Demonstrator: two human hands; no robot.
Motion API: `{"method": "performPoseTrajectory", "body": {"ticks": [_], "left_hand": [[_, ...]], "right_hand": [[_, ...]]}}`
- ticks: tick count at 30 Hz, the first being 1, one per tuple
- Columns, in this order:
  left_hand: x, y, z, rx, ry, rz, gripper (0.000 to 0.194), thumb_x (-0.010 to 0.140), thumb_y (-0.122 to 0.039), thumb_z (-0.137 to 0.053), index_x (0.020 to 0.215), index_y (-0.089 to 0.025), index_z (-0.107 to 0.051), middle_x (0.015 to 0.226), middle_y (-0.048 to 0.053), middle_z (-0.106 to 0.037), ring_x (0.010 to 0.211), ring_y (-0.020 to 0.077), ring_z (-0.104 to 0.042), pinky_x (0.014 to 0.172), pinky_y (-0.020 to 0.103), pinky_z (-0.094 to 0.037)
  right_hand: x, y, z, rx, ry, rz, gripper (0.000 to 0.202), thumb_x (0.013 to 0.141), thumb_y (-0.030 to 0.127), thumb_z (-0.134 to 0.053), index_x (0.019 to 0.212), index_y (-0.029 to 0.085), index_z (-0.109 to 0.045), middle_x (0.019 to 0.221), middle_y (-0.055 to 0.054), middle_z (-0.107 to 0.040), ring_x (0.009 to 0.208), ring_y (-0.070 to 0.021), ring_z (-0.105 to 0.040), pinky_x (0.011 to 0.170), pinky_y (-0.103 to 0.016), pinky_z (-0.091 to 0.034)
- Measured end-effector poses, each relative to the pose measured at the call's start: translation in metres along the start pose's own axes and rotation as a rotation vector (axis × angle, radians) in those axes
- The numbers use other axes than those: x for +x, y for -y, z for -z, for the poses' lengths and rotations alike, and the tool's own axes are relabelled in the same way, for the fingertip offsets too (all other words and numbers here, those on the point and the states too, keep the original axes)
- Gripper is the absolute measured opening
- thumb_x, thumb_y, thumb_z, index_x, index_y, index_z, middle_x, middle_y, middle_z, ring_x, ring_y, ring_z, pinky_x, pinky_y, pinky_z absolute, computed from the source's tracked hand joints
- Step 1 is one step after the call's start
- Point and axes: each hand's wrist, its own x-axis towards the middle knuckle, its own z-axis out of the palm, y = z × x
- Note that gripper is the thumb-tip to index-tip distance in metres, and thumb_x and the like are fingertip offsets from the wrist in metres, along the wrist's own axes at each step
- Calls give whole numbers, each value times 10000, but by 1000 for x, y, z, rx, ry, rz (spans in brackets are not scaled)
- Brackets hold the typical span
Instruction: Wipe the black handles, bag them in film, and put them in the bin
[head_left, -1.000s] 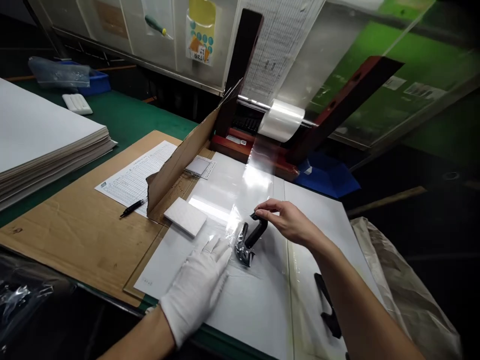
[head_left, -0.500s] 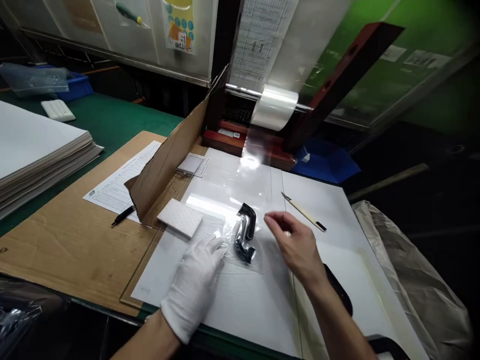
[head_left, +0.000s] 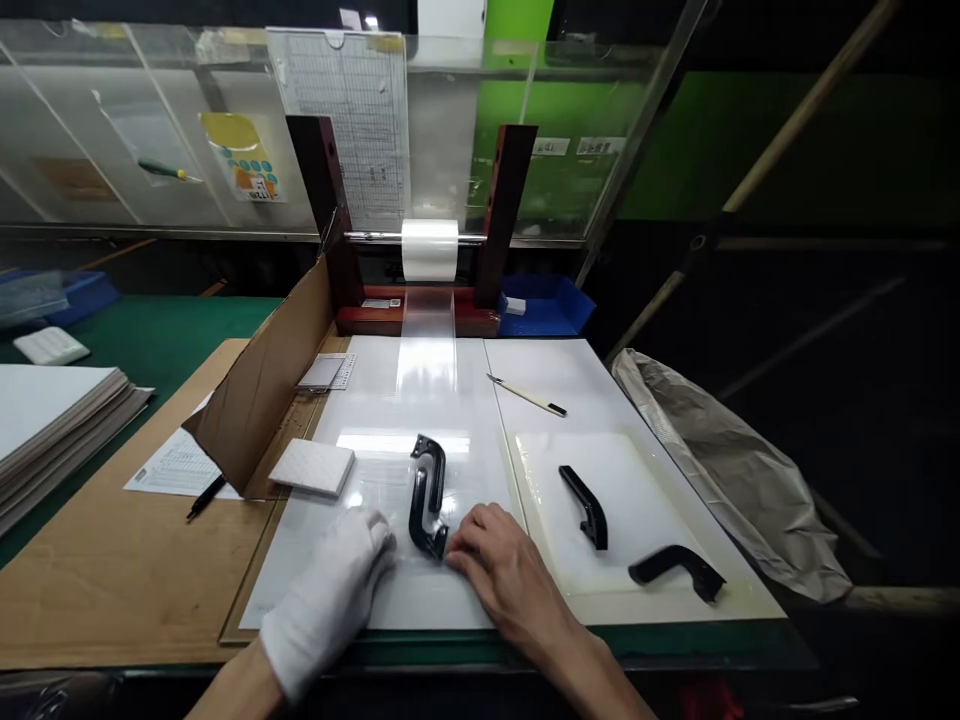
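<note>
Two black curved handles, an upper one [head_left: 433, 465] and a lower one [head_left: 420, 515], lie nested on the white work surface in the middle. Shiny clear plastic film [head_left: 426, 365] runs down from the roll towards them; whether it covers them I cannot tell. My left hand [head_left: 326, 590], in a white glove, is left of the handles with its fingers curled and slightly blurred. Bare and closed, my right hand [head_left: 510, 570] has its fingertips at the lower handle's bottom end. What either hand pinches is hidden.
The film roll [head_left: 430, 250] hangs on a rod between dark red posts behind. A craft knife [head_left: 527, 395] lies right of the film. Two more black handles [head_left: 585, 507] [head_left: 679, 570] rest at the right. A white pad [head_left: 313, 467] and an upright cardboard sheet [head_left: 262, 370] stand left.
The view has swung to the right and levelled, showing the two handles at the right. My right hand has come down to the lower handle's end. My left hand has moved away from the handles.
</note>
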Motion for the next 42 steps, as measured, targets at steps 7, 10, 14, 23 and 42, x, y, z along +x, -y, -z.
{"method": "performPoseTrajectory", "body": {"ticks": [7,10,14,23,42], "left_hand": [[-1,-13,22,-184,104,-10,272,1037,-293,-391,1072,-203,-645,1061,105,-669,950,261,-640,865,442,-545],[31,-14,21,-193,37,-113,440,1014,-297,-452,1439,-186,-466,1449,148,-544,1343,325,-496,1088,507,-471],[56,-15,8,-149,139,-125,594,1000,-327,-485,1549,-162,-328,1635,131,-295,1531,326,-186,1215,545,-326],[60,-17,-2,-154,192,-60,631,941,-351,-613,1509,-156,-417,1598,136,-360,1495,345,-282,1249,545,-232],[189,103,25,-296,-20,0,831,812,-403,-782,1510,-185,-385,1559,186,-412,1398,353,-449,1107,523,-440]], "right_hand": [[6,-6,43,-11,169,38,139,973,286,-601,992,299,-739,953,28,-718,895,-138,-667,793,-253,-545],[60,-28,81,-111,28,-53,261,1029,358,-487,1128,236,-696,1095,-23,-719,1002,-153,-671,893,-310,-550],[129,-72,115,-334,-103,-184,272,984,345,-584,1197,185,-635,1256,-81,-639,1176,-233,-598,1044,-495,-464],[165,-131,110,-477,-60,-347,283,958,396,-619,1118,164,-643,1178,-72,-649,1090,-221,-625,962,-459,-516],[215,-30,75,-455,205,125,313,971,327,-541,1244,349,-692,976,-33,-677,918,-215,-639,768,-319,-459]]}}
